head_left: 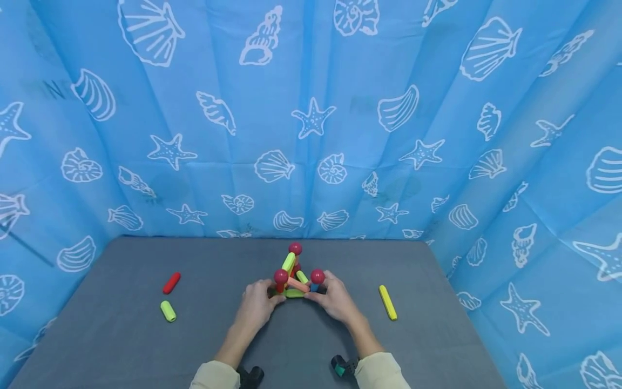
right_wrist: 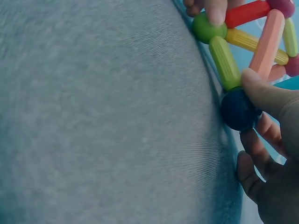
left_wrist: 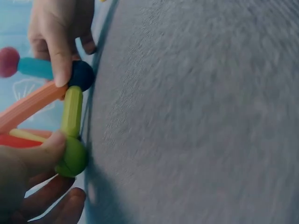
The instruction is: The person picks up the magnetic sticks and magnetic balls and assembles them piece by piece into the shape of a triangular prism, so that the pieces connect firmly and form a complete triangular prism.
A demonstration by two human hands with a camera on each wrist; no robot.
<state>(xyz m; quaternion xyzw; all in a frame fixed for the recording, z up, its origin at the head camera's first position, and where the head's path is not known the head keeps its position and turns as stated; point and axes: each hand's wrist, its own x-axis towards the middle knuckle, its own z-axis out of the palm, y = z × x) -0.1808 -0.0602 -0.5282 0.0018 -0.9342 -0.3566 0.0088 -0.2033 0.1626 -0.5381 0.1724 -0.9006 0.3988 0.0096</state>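
Observation:
A frame of coloured rods and balls stands between both hands in the head view, with crimson balls [head_left: 295, 248] at its upper corners. My left hand [head_left: 256, 303] grips a green ball [left_wrist: 72, 157] at the lower left corner, thumb on top. At the lower right corner, my right hand [head_left: 337, 300] holds a dark blue ball [right_wrist: 239, 109] between thumb and fingers. A lime rod [right_wrist: 225, 63] joins these two balls. From the blue ball's side, a salmon rod [right_wrist: 268, 44] slants up to a crimson ball. Red, yellow and light blue rods form other sides.
Left of the frame lie a loose red rod [head_left: 171, 283] and a short lime rod [head_left: 168, 312]. A yellow rod [head_left: 387, 302] lies to the right. Behind the grey table [head_left: 204, 259] hangs a blue curtain [head_left: 311, 162] with white shells.

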